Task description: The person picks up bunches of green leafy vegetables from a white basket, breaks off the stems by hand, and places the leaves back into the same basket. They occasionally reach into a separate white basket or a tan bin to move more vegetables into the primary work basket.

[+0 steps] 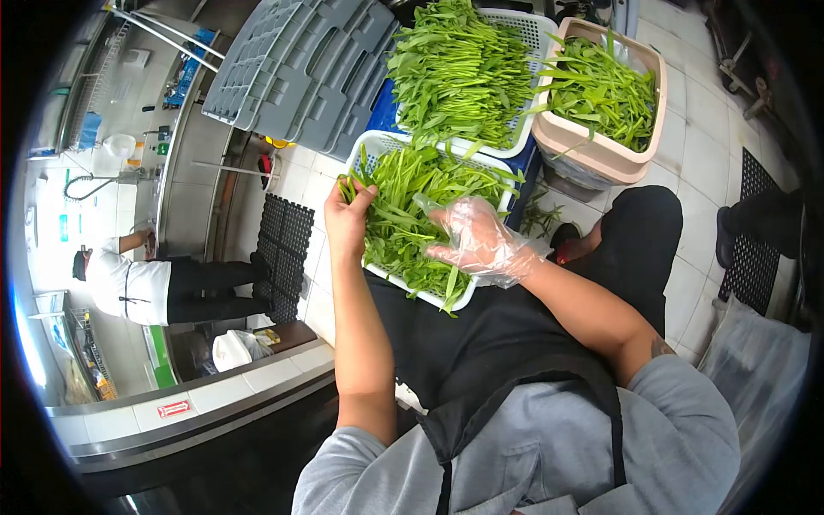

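The person's left hand point(348, 219), bare, is closing its fingers around a bunch of long green leafy stalks point(403, 206) at the left end of a white perforated plastic basket point(468, 292) sitting on the person's lap, just left of the frame's centre. The right hand point(476, 240), covered by a thin clear plastic glove, is resting on the greens in the middle of that same basket with its fingers loosely spread and slightly curled, gripping nothing that can be made out. Above it, at the top centre of the frame, a second white perforated basket point(532, 26) is lying heaped with more of the same green stalks point(459, 73), resting on a blue crate point(382, 107) that shows beneath its left edge. To the right of that, in the upper right, a beige rectangular plastic tub point(592, 150) is holding a smaller heap of greens point(601, 90). Grey moulded plastic trays point(296, 64) are leaning in the upper centre-left. The person is wearing a black apron point(506, 343) over a grey shirt. At the left of the frame another person in a white top and dark trousers point(163, 292) is standing at a stainless steel bench point(184, 154), well apart from the baskets, over a pale tiled floor with black rubber mats point(287, 245).
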Demonstrator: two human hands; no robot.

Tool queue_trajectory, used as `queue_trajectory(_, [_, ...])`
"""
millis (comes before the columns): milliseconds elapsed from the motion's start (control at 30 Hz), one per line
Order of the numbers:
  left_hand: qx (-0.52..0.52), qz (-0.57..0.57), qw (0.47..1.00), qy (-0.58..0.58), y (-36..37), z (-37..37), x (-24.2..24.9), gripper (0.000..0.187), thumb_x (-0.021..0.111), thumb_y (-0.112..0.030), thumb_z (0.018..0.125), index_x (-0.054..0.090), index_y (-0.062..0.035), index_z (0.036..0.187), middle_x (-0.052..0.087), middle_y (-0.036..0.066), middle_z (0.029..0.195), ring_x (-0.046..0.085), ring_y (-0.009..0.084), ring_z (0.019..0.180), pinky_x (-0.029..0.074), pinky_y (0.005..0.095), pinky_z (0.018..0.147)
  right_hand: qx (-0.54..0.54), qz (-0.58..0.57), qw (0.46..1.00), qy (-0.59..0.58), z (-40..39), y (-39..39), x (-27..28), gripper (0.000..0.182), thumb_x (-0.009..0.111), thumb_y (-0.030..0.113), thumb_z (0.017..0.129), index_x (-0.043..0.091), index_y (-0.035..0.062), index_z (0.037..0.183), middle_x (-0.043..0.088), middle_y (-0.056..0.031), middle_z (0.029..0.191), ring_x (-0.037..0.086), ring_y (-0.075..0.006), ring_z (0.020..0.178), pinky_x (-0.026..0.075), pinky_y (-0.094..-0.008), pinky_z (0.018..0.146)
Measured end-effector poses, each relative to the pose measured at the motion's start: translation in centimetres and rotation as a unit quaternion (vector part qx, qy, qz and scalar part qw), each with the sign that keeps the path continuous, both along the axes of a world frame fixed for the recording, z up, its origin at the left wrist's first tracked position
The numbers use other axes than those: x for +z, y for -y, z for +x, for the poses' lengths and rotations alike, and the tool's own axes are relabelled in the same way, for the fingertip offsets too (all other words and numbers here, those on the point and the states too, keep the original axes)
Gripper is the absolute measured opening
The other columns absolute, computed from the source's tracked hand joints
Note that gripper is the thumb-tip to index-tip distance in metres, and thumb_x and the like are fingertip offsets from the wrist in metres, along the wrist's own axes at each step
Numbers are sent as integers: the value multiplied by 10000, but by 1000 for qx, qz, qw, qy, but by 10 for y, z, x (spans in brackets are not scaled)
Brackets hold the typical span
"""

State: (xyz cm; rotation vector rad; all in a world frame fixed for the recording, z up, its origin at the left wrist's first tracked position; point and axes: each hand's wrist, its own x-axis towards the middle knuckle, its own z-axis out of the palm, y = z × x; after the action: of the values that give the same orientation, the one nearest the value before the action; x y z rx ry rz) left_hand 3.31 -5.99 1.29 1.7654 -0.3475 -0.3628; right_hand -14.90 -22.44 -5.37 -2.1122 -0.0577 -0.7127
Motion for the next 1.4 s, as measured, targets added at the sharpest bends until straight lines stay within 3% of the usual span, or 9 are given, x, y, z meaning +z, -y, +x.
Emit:
queue_trajectory(300, [23,67,997,39,0,-4,-13,128,756,-50,879,633,-68,910,589,-38,808,509,66,730,418,243,673,33,-40,999,14,8,-16,-51,154,711,223,844,672,88,906,649,-100,823,636,-345,839,482,-477,765])
queue_trajectory(400, [84,248,908,328,-3,-7,-7,147,749,-119,916,684,-19,1002,606,-30,801,536,85,715,456,266,671,9,-34,999,32,5,-6,-61,148,708,197,831,695,111,951,674,-76,878,634,-326,895,486,-463,832])
queue_trajectory(600, [86,176,899,391,0,-39,57,182,661,-138,983,743,-32,1107,746,131,933,702,213,795,542,337,741,-33,-111,993,-5,6,11,-76,202,691,151,816,727,100,1007,702,-82,910,650,-334,911,492,-491,871])
queue_trajectory(700, [-63,258,925,273,13,-58,57,220,661,-149,984,740,-32,1152,738,108,876,636,129,733,510,305,703,13,-84,996,-12,6,20,-46,221,673,110,809,726,98,1023,688,-102,861,646,-349,856,495,-490,805])
queue_trajectory(833, [-248,388,862,213,30,-74,9,284,693,-172,936,724,-35,1184,726,262,986,717,387,882,540,458,834,25,-42,998,-32,13,17,-38,206,657,87,825,736,76,1015,674,-137,825,629,-382,803,485,-487,761])
queue_trajectory(1033, [-206,311,925,71,23,-74,-9,292,680,-205,952,719,-37,1187,737,223,958,706,323,890,530,420,838,-38,266,963,-37,8,7,-32,163,664,63,883,722,-1,1021,711,-195,903,684,-378,850,532,-442,795])
queue_trajectory(1200, [-142,303,939,78,19,-73,-14,283,660,-197,961,718,-37,1187,740,189,955,689,263,867,523,386,832,22,292,956,-11,5,14,-21,180,726,92,836,680,-2,983,716,-173,943,684,-354,860,535,-425,787])
queue_trajectory(1300, [-105,263,956,81,19,-72,-26,280,653,-199,967,715,-25,1177,740,174,947,686,251,870,520,378,829,16,139,990,18,-2,12,-14,273,762,129,810,685,18,1047,713,-162,965,673,-361,860,527,-436,781])
queue_trajectory(1400, [-99,231,964,86,21,-75,-33,275,647,-211,985,708,-9,1161,723,115,930,661,210,860,511,355,822,-7,134,990,38,5,2,-22,195,774,143,853,728,36,1009,708,-146,926,663,-346,856,522,-420,783])
